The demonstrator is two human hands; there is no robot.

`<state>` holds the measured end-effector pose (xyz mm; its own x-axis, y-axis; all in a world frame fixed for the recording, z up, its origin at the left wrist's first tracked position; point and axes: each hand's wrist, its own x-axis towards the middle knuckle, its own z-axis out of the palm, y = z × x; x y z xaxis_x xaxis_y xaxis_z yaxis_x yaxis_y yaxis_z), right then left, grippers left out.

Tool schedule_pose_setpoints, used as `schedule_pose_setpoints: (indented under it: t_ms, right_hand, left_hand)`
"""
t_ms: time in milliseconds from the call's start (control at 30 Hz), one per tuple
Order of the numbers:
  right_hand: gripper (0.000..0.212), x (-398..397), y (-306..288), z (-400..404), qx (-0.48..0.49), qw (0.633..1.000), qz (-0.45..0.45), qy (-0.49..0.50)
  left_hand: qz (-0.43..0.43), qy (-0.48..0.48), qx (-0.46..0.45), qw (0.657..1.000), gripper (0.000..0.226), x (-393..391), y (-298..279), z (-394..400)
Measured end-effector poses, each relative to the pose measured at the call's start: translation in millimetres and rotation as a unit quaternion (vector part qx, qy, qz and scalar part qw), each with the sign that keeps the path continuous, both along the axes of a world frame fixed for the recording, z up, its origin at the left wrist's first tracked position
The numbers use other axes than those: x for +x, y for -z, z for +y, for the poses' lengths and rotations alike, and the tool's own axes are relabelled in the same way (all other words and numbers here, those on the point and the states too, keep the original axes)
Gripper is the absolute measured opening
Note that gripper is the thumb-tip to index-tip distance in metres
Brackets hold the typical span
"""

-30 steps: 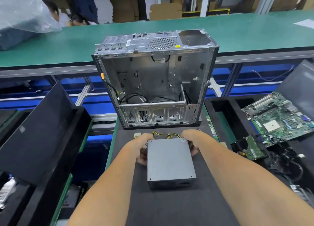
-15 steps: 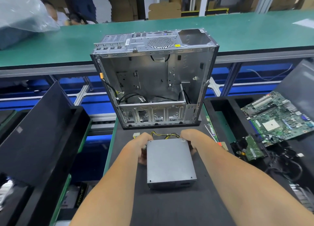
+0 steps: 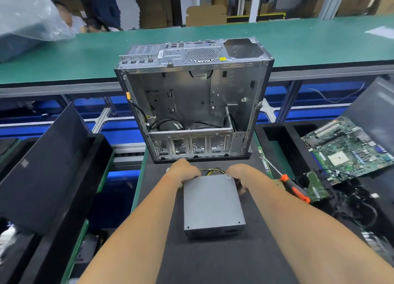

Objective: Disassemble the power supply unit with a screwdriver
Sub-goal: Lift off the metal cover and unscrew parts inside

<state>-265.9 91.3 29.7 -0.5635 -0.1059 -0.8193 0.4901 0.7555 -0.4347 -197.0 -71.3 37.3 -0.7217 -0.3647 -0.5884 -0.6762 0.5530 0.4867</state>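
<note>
Grey power supply box (image 3: pixel 213 204) flat on black mat (image 3: pixel 213 262), mid-mat, near end facing viewer. Left hand (image 3: pixel 184 170) curled over box's far left corner, gripping; right hand (image 3: pixel 242 172) curled over far right corner, gripping. Yellow and black wires (image 3: pixel 214 172) bunched between hands at box's far end. Screwdriver (image 3: pixel 293 188), orange and black handle, at mat's right edge, untouched. Beyond hands, open metal computer case (image 3: pixel 191 104) upright at mat's far edge. Circuit board (image 3: pixel 349 147) in black tray on right.
</note>
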Motion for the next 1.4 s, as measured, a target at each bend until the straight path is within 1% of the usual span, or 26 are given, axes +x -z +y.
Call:
schedule_pose_setpoints:
  t_ms: [67,100,133,200,267,300,400,567,733,833,1000,1133,1300,1400]
  right_hand:
    - [0.021,-1,0,0,-0.003,1.0,0.003,-0.002]
    - [0.022,-2,0,1,-0.001,1.0,0.002,-0.001]
    - [0.022,-3,1,2,0.001,1.0,0.001,-0.005]
    - [0.021,-4,2,4,-0.005,1.0,0.0,-0.01]
    - [0.023,-5,3,5,-0.012,1.0,-0.001,-0.011]
    - [0.024,-5,4,5,-0.012,1.0,-0.001,-0.012]
    - [0.028,-5,8,4,-0.002,1.0,0.016,-0.025]
    - [0.027,-7,6,4,0.014,0.993,0.066,-0.095]
    - [0.022,-12,-1,12,-0.006,0.983,0.081,-0.163]
    - [0.028,-15,-2,15,-0.032,0.982,0.07,-0.17]
    - [0.034,-22,-4,15,-0.045,0.972,0.09,-0.211]
    - [0.042,-23,-5,16,-0.054,0.97,0.065,-0.227]
    - [0.033,-23,-3,15,-0.051,0.968,0.055,-0.239]
    - [0.028,-24,-5,16,-0.058,0.968,0.051,-0.238]
  left_hand:
    - [0.01,0.109,-0.052,0.993,0.044,-9,-4,9]
    - [0.016,0.144,-0.066,0.987,0.046,-12,-4,14]
    - [0.027,0.158,-0.068,0.985,0.044,-14,-5,17]
    - [0.06,0.181,-0.068,0.979,0.031,-16,-7,19]
    - [0.08,0.24,-0.089,0.963,0.012,-18,-10,18]
    - [0.086,0.272,-0.1,0.953,0.008,-20,-12,19]
    - [0.093,0.325,-0.128,0.932,0.013,-24,-13,24]
    - [0.109,0.33,-0.154,0.925,0.017,-24,-9,27]
    - [0.106,0.324,-0.158,0.927,0.021,-24,-9,27]
    - [0.108,0.319,-0.154,0.929,0.018,-24,-7,26]
    - [0.107,0.314,-0.144,0.932,0.015,-25,-6,25]
    - [0.114,0.305,-0.133,0.936,0.015,-23,-4,23]
    - [0.118,0.272,-0.089,0.951,0.016,-22,-1,16]
    - [0.104,0.294,-0.092,0.946,0.017,-22,-5,10]
